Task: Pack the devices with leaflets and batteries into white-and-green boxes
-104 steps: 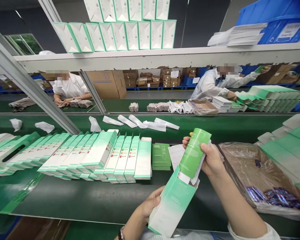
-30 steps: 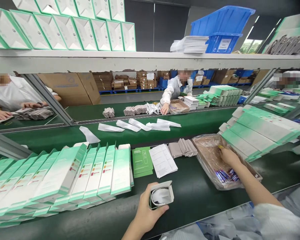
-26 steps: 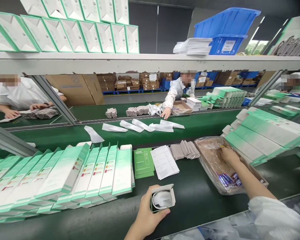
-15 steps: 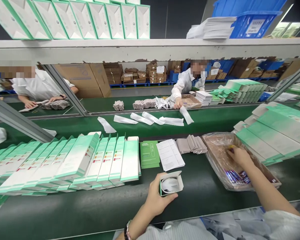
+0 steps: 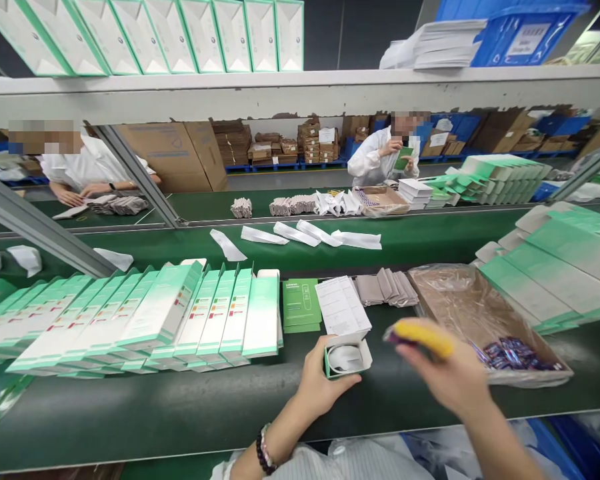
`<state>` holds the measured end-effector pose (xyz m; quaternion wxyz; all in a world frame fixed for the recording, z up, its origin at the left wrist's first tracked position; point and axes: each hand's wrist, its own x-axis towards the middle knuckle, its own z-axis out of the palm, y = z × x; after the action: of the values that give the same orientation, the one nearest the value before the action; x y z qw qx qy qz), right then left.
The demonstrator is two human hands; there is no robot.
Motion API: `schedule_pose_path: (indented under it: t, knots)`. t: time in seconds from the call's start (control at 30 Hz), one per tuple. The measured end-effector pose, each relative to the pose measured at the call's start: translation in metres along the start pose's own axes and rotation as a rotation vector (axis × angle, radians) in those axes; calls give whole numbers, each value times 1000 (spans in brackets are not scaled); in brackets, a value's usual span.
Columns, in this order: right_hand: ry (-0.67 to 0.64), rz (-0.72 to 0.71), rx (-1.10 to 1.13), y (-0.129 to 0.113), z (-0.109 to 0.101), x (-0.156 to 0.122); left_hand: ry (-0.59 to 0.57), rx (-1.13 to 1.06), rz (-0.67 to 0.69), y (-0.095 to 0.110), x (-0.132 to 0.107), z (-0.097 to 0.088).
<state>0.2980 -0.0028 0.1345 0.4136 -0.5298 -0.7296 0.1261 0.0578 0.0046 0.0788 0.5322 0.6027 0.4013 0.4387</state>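
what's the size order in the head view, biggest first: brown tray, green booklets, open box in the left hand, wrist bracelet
1. Brown tray, clearly largest
2. Green booklets and open box: too alike to rank, as the left hand holds the box nearer the camera
3. Bracelet, smallest

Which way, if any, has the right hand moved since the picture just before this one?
Yes: against the brown tray, the right hand has moved left and nearer the wearer, toward the open box in the left hand.

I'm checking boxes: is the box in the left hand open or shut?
Open: the left hand holds the box with its end uncovered, white contents showing inside.
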Motion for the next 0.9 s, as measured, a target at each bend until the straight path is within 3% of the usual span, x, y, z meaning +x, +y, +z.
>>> schedule_pose_path:
  t: [0.1,0.2,0.27,0.37,0.5,0.63,0.8,0.9]
  knots:
    - [-128,-310,51,-44,33,-4,1,-9,15,2,1,2]
    - [-71,-382,14,-49,49,-10,-5,-25,17,3,0,2]
    - [17,-265,35,-43,54,-17,-6,-48,9,3,-1,1]
    - [134,40,143,-39,61,-27,-17,-98,3,2,-2,-1]
    - [77,352,439,-47,76,-27,-28,-145,-5,-1,-2,-1]
    - [-61,490,666,-56,86,-18,-27,-146,-12,-4,-3,-2]
    - [-54,601,929,-61,89,-8,-71,-236,116,0,-8,-3]
    - [-32,660,971,-69,90,-2,-41,-202,7,2,-7,-4]
